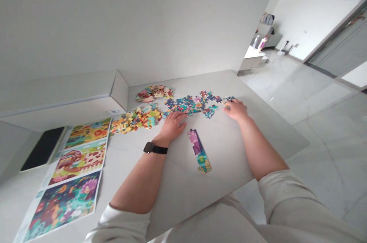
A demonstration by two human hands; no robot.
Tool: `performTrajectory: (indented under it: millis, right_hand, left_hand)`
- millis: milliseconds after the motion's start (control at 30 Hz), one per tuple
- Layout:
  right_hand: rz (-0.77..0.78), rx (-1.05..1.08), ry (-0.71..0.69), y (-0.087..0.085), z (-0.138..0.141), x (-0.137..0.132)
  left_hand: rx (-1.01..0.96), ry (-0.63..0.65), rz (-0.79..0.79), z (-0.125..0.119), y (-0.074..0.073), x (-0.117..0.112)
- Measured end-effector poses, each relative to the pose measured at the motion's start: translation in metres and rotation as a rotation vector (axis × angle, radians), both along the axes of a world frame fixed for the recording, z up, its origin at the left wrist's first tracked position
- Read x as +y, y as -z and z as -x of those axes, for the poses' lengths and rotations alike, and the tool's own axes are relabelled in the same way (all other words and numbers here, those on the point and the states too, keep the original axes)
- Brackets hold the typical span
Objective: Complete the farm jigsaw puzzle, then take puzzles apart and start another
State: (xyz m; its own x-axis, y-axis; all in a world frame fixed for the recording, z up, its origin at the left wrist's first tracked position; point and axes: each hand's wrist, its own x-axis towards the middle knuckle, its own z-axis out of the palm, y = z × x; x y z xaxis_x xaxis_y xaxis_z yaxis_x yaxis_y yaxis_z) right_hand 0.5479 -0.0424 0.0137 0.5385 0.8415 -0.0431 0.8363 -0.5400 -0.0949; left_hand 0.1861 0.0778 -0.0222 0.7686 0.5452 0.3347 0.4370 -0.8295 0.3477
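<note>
As right hand (235, 110) touches puzzle pieces (183, 106), left hand (171, 127) rests just beside.

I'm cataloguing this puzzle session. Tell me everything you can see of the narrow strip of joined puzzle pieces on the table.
The strip is a long, narrow column of interlocked jigsaw pieces, apparently printed card, lying flat and slanted on the pale table. Its upper end is pink and purple, with what looks like a round-eyed figure; its middle is teal and green, and its lower end yellow and orange. It lies between the left hand and the right hand, touching neither, and no loose pieces touch it.
</note>
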Motion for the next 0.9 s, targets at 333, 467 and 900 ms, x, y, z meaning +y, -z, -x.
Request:
performTrajectory:
  millis: [333, 467, 900]
  right_hand:
    - [-0.073, 0.044, -0.017, 0.002, 0.0, -0.001]
    - [-0.138, 0.124, -0.154, 0.009, -0.003, 0.002]
    - [-0.261, 0.132, -0.105, 0.014, -0.016, 0.002]
  left_hand:
    - [-0.008, -0.008, 0.009, 0.0, 0.0, 0.001]
    - [-0.013, -0.001, 0.016, 0.001, 0.001, 0.001]
    - [-0.018, -0.002, 0.016, 0.001, 0.001, 0.002]
